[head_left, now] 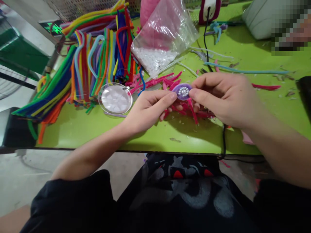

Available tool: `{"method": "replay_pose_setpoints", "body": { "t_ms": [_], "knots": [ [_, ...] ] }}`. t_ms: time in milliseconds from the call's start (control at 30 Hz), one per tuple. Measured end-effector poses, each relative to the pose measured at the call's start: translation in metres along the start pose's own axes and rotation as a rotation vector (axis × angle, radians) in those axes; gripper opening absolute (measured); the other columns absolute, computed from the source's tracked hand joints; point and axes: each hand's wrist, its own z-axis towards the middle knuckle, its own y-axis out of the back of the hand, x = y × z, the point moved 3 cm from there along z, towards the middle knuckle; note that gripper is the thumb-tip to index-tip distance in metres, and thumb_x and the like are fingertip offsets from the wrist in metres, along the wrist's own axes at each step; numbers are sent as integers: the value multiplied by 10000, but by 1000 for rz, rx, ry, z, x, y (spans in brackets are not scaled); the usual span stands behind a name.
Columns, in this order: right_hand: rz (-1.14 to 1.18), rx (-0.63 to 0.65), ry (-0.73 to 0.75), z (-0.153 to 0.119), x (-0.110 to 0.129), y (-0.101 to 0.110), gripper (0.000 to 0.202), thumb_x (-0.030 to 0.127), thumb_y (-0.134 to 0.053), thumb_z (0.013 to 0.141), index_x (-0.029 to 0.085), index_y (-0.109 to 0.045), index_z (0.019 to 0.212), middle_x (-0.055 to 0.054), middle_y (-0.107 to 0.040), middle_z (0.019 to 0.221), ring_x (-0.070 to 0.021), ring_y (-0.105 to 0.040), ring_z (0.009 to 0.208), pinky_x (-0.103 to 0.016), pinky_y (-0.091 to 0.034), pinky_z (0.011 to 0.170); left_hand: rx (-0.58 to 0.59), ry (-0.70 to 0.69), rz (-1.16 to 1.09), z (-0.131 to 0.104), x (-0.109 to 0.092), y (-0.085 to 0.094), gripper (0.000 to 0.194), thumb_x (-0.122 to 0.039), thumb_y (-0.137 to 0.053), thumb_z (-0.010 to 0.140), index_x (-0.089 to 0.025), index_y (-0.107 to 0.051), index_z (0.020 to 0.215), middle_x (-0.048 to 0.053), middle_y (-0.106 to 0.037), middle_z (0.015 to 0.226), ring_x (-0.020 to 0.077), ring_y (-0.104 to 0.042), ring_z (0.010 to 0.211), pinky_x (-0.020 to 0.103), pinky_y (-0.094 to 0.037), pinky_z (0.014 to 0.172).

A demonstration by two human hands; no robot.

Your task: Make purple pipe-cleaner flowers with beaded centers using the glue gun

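Purple disc point(179, 88), with a cluster of pearly beads point(184, 92) at its middle, is held just above the worktop point(145, 139) between the two hands. Left grip point(153, 105) closed on the disc's left edge, thumb on top; right grip point(225, 97) closed on its right edge, thumb and forefinger together there. Progress, as judged from this view: the purple round is formed and the beads sit on its face; whether they are fastened, and what remains to be done on the piece, cannot be told. Just below the disc, between the grips, a pink fuzzy strip point(193, 111) hangs or lies; attachment unclear. Just beyond the grips, loose pink pieces point(167, 80) lie in a heap. Near the left grip, on its outer side, a clear round dish point(116, 100); farther out that way, bundles of coloured fuzzy stems point(94, 64). Beyond the left grip, a clear bag of small white beads point(155, 60); beyond the right grip, a light-blue stem point(247, 68) lying flat
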Motion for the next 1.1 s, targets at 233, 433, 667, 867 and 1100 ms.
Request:
{"method": "replay_pose_setpoints", "body": {
  "t_ms": [233, 433, 667, 867, 1100],
  "knots": [
    [16, 197, -35, 0, 1, 5, 171, 214, -682, 966, 198, -673, 796, 42, -617, 578, -86, -538, 459, -192, -369, 418, -14, -140, 128, 1, -3, 14, 331, -464, -859, 958, -282, -868, 1234, 28, -868, 1044, 135, -767, 743, 240, -621, 624],
    [57, 272, -86, 2, -3, 3, 188, 248, -674, 1006, 209, -678, 822, 40, -628, 581, -90, -564, 471, -188, -394, 422, -34, -202, 271, -6, -5, 15, 269, -394, -863, 957, -297, -895, 1205, 31, -878, 1045, 169, -815, 794, 276, -689, 688],
    [152, 318, -149, -2, -1, 0, 244, 373, -726, 1033, 208, -758, 856, 3, -732, 673, -120, -675, 561, -208, -517, 518, -46, -355, 318, -8, -4, 14, 266, -289, -891, 920, -306, -892, 1186, 32, -880, 975, 146, -807, 773, 246, -682, 705],
    [211, 287, -246, -7, 3, -3, 290, 451, -863, 958, 191, -788, 852, 0, -748, 694, -110, -702, 615, -206, -532, 590, -31, -500, 421, -5, -13, 12, 146, -315, -851, 963, -324, -887, 1104, 21, -870, 898, 146, -785, 698, 264, -645, 650],
    [306, 328, -379, -10, 1, -7, 434, 581, -849, 947, 159, -774, 880, -10, -723, 705, -83, -649, 612, -226, -484, 618, 17, -652, 624, -6, -17, 15, 94, -309, -756, 1045, -305, -844, 1081, -6, -880, 951, 114, -807, 769, 214, -612, 726]
  ]
}}
